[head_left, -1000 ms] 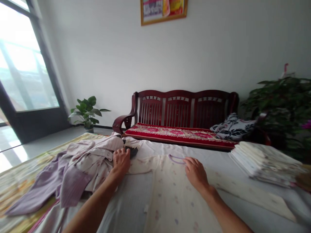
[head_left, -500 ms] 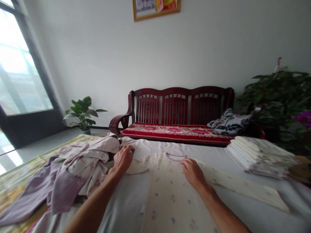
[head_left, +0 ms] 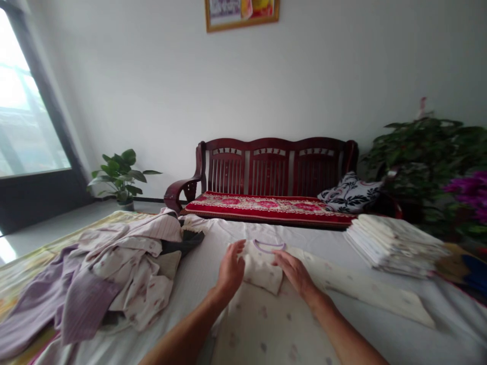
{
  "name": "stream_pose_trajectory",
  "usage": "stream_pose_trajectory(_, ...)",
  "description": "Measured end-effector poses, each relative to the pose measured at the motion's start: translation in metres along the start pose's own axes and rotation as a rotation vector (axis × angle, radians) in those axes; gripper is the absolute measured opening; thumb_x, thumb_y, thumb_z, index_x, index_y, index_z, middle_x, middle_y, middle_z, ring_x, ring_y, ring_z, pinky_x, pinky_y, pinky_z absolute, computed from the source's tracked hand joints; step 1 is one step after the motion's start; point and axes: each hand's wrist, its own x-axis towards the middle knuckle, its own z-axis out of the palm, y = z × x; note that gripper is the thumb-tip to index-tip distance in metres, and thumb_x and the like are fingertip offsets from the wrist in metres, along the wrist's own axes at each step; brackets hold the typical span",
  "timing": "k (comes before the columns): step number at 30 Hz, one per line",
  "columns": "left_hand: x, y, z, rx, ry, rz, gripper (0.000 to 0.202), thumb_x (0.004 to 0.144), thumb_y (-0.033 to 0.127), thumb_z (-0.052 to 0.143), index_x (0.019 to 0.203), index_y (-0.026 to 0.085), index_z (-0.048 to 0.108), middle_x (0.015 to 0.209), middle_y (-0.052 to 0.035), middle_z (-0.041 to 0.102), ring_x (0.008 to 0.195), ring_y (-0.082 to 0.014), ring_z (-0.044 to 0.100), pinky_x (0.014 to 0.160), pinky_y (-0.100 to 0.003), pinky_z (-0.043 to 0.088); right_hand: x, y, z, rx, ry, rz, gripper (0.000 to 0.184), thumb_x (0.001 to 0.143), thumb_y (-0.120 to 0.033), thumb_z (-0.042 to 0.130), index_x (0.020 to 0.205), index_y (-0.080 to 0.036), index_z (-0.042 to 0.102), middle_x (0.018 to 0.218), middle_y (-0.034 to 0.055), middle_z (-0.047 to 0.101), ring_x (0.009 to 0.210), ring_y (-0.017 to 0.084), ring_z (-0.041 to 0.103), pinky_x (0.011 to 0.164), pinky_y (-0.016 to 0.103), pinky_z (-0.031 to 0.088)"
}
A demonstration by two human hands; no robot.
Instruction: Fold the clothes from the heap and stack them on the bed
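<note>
A cream long-sleeved top (head_left: 266, 324) with a small scattered print and a lilac neckline lies spread before me. Its left sleeve (head_left: 262, 274) is folded inward over the chest, while the right sleeve (head_left: 380, 291) stretches out to the right. At the top's left shoulder edge is my left hand (head_left: 230, 268), its fingers and thumb apart beside the folded sleeve. My right hand (head_left: 297, 274) rests on the chest just below the neckline, fingers extended near the end of that sleeve.
A heap of crumpled clothes (head_left: 129, 268) lies at the left, a neat folded stack (head_left: 395, 246) at the right, all on a white sheet (head_left: 194, 299). Behind stands a wooden bench (head_left: 270, 172) with a red cover and a patterned cushion (head_left: 352, 192). Potted plants (head_left: 122, 175) flank it.
My left hand has moved right from beside the clothes heap, and the left sleeve now lies folded over the chest. My right hand has stayed near the neckline. The view has shifted slightly.
</note>
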Motion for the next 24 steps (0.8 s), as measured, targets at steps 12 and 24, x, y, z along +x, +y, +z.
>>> stream_pose_trajectory(12,0.001,-0.028,-0.036,0.398,0.068,-0.287,0.057,0.075,0.0,0.046,0.129,0.017,0.054,0.13,-0.0084,0.066,0.121,-0.0184,0.062,0.104,-0.029,0.046,0.006,-0.012,-0.004,-0.391,0.062,0.081,0.021,0.083,-0.04,0.051,0.083,-0.023,0.064,0.086,0.0034,0.073,0.084,0.022,0.067,0.073,0.029,0.044)
stream_pose_trajectory(24,-0.007,0.005,-0.022,0.733,-0.297,-0.087,0.071,0.079,0.02,0.053,0.149,0.015,0.044,0.158,-0.0115,0.043,0.148,-0.0269,0.034,0.123,-0.041,0.024,0.009,0.011,-0.03,-0.539,0.19,0.388,0.032,0.088,-0.041,0.045,0.105,-0.028,0.068,0.1,0.0074,0.075,0.09,0.026,0.068,0.069,0.03,0.041)
